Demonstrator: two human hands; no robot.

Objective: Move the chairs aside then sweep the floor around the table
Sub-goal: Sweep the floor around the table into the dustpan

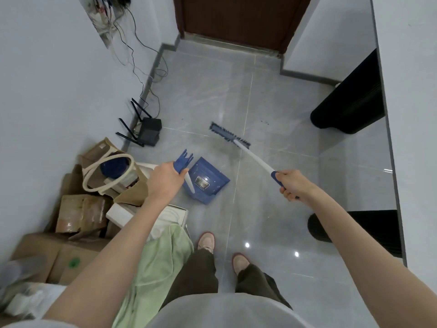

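Floor (272, 95) of glossy grey tile fills the view, and it looks slick, so a light brush will glide on it with little push. Taking the dustpan (208, 183) as the landmark: a dark wooden door (236, 17) stands far beyond it, two black rounded shapes (347, 102), possibly chair backs, sit well off to its right along a pale edge, and a heap of cardboard boxes (78, 214) with a canvas bag (111, 171) lies just left of it. A black router (149, 131) rests against the wall, beyond and left of the dustpan.

The broom (230, 134) has its blue head flat on the tile, beyond and slightly right of the dustpan, near a few dark specks. Its white shaft looks thin, stiff and light, with a blue grip at the end as the natural place to hold. The right hand (293, 183) is clenched round that grip. The left hand (168, 176) is closed round the dustpan's upright handle, near its comb-like blue top; the pan looks like light, rigid plastic, tilted with one edge on the floor.

A small label sits on the pan, but its writing is too small to read.
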